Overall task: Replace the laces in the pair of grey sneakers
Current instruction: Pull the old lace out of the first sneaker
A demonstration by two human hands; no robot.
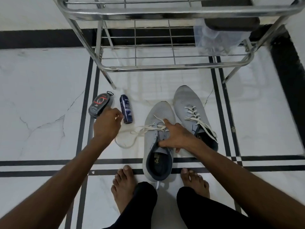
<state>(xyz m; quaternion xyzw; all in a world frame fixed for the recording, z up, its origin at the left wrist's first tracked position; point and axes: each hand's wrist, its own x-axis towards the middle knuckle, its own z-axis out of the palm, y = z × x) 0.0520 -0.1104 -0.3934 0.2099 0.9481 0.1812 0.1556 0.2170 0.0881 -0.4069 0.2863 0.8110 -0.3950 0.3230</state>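
Right hand (177, 138) grips the near sneaker (158, 146) at its tongue, left hand (107, 124) hovers loose, holding nothing, beside the can (126, 111).

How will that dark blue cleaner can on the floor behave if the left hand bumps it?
The cleaner can lies on its side on smooth marble floor, so it will probably roll rather than tip. Its round, glossy body looks slippery to pinch. The left hand hovers beside it, so a light brush might send it toward the shoe polish sponge.
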